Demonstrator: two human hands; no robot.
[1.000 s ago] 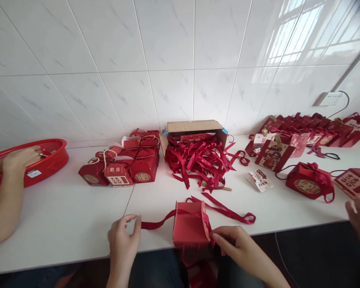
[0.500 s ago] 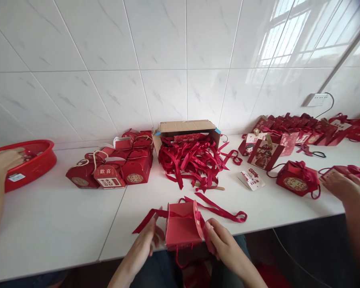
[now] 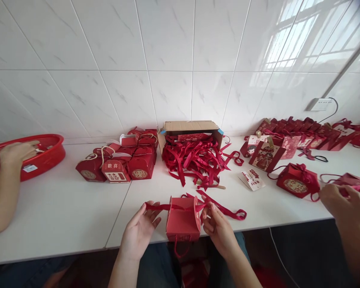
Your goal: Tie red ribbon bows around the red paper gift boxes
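As the ribbon is drawn straight between them, both hands stand at either side of a small coral-red card box with curved side panels [image 3: 183,224], which sits at the front edge of the long white table [image 3: 63,218]. Palm up, its other fingers loosely curled, the left hand [image 3: 140,229] pinches one end of the flat dark-red satin ribbon [image 3: 160,207]; the right hand [image 3: 218,221], more closely curled, grips it by the fingertips beside the opposite panel. Below the box's near side hangs a thin red cord loop [image 3: 181,252]. Just behind, to the right, lies a loose length of red ribbon [image 3: 235,214]. Farther back, a tangle of shiny red ribbons [image 3: 195,158] spills from an open brown cardboard carton [image 3: 192,126], with a cluster of red paper gift boxes [image 3: 142,162] to its left. At far left, a co-worker's hand [image 3: 18,154] reaches into a round red plastic basin [image 3: 49,162].
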